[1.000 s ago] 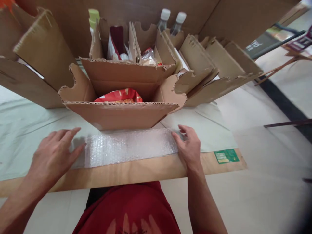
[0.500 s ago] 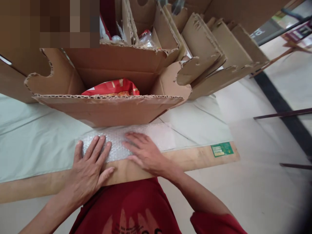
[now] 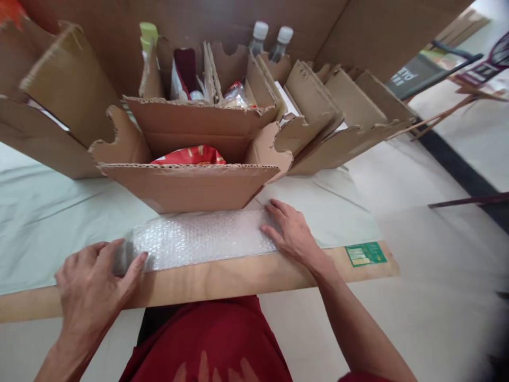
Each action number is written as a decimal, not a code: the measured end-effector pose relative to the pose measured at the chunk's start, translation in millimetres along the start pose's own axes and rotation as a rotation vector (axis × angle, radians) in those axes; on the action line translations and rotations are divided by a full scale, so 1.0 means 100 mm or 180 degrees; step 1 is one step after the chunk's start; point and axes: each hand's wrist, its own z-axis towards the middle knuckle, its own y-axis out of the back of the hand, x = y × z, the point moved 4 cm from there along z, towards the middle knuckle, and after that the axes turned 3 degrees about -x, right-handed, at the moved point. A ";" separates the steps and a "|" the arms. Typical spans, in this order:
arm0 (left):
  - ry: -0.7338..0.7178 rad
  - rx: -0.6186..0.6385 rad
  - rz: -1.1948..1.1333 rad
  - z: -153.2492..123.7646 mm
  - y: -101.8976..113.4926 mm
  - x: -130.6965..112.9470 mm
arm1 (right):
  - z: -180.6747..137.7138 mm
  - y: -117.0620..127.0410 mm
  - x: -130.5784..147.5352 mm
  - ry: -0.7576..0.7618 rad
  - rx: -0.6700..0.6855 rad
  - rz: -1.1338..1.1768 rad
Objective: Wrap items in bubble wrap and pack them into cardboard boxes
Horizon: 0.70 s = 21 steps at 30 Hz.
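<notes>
- A strip of bubble wrap [image 3: 199,239] lies flat near the front of the tabletop [image 3: 238,276]. Its long side runs parallel to the wooden edge, and part of it rests on a pale green sheet [image 3: 47,223].
- The left hand [image 3: 91,281] sits at the strip's left end, palm down, open and spread. Its thumb tip touches or all but touches the wrap's corner, and it grips nothing.
- The right hand [image 3: 292,233] lies open on the right end. Its fingers [image 3: 278,212] rest flat on the plastic, pressing rather than pinching.
- The wrap looks very light, soft and limp, so it would likely sag or fold if lifted by one end, and it may slide easily on the smooth sheet.
- It is hardly fragile, though a hard squeeze would probably pop the bubbles.
- The two short ends look like the best places to take hold, each pinched lightly between thumb and fingers so the strip hangs even.
- An open cardboard box [image 3: 191,188] stands just behind the strip with its flaps spread and a red packet [image 3: 191,155] inside. Whether its near wall touches the wrap cannot be told.
- Further back are another open box holding packets, two clear bottles [image 3: 260,34] with white caps, and flattened cardboard pieces [image 3: 350,106] leaning to the right.
- A green label [image 3: 365,253] sits on the tabletop's near edge, to the right of the right hand.
</notes>
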 end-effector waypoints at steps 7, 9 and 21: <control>0.0211 0.0180 -0.0700 0.10 -0.03 -0.24 | -0.19 0.05 0.07 0.0045 -0.0271 0.0497; 0.0578 0.0202 -0.1145 0.13 0.04 -0.17 | -0.30 0.14 0.19 -0.0192 -0.0176 0.0872; 0.0481 0.0342 -0.0579 1.19 0.31 0.50 | -0.78 -0.62 2.00 -0.0616 0.1554 0.4075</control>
